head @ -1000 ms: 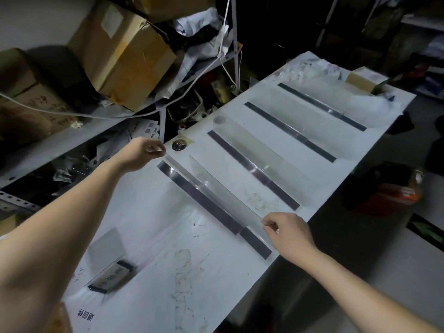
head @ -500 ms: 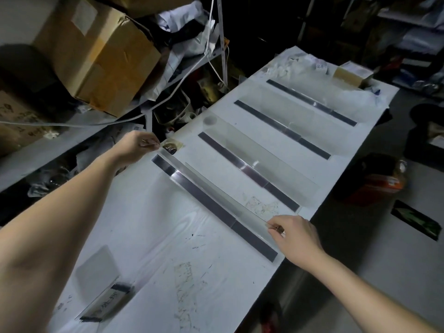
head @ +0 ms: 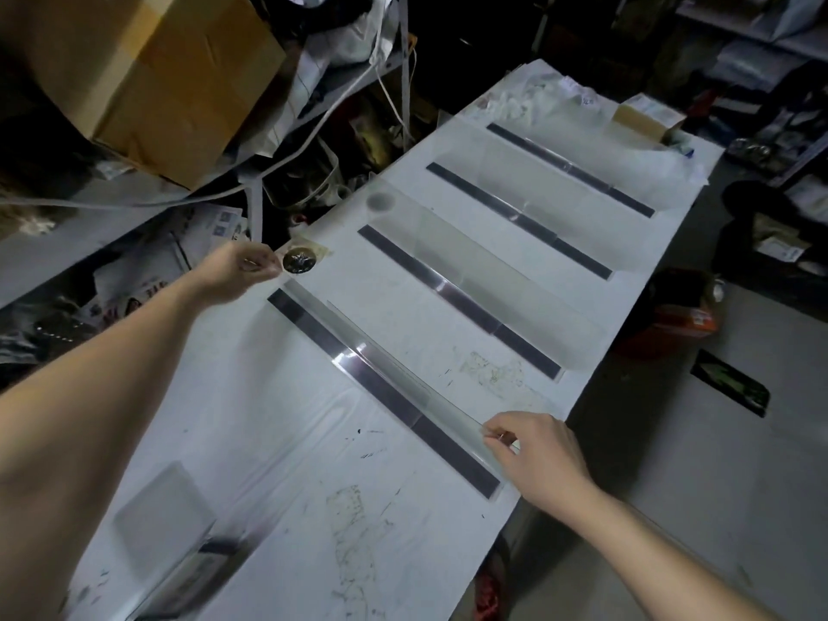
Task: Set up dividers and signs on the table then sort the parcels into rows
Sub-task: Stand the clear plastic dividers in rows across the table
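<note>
A long clear acrylic divider point(head: 381, 374) with a dark base strip lies across the white table point(head: 286, 441). My left hand point(head: 233, 271) pinches its far end at the table's back edge. My right hand point(head: 533, 450) pinches its near end by the front edge. Three more clear dividers point(head: 461, 302) point(head: 519, 217) point(head: 569, 168) stand in parallel rows farther right. A small clear sign holder point(head: 179, 549) sits at the near left of the table.
A round metal fitting point(head: 299, 260) is set in the table beside my left hand. Cardboard boxes point(head: 170, 82) and cluttered shelves line the back. A small box point(head: 645, 118) and plastic bags sit at the table's far end. An orange item point(head: 672, 320) lies on the floor.
Both hands have carried the divider slightly right and toward the front edge. The view has shifted left and down along the table.
</note>
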Motion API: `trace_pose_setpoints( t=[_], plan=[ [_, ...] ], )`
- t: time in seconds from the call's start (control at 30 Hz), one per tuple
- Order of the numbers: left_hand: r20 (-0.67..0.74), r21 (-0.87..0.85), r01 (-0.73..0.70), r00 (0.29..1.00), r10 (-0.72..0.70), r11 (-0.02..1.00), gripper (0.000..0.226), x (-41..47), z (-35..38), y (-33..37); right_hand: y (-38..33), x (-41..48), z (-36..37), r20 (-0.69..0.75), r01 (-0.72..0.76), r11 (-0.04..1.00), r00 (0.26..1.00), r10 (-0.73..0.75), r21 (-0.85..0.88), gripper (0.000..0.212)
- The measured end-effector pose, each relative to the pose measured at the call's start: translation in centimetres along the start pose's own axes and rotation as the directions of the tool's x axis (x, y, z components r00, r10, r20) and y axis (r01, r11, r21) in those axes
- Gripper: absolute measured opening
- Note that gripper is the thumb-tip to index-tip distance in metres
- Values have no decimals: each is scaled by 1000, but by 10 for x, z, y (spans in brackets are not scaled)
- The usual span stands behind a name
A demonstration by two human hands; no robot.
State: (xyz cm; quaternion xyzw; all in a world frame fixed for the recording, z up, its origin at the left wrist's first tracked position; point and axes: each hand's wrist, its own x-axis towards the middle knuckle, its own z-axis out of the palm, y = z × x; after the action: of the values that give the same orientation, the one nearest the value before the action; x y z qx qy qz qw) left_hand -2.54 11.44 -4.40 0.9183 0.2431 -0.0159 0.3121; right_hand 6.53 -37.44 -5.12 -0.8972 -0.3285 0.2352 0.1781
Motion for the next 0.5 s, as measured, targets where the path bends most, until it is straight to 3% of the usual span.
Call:
trace_pose_setpoints(
  t=[0.5],
  plan=[
    [-34, -40, 8, 999, -10, 999, 5, -9, 4, -14, -10, -11, 13, 22, 6, 1000, 1000, -6, 3, 7]
  ],
)
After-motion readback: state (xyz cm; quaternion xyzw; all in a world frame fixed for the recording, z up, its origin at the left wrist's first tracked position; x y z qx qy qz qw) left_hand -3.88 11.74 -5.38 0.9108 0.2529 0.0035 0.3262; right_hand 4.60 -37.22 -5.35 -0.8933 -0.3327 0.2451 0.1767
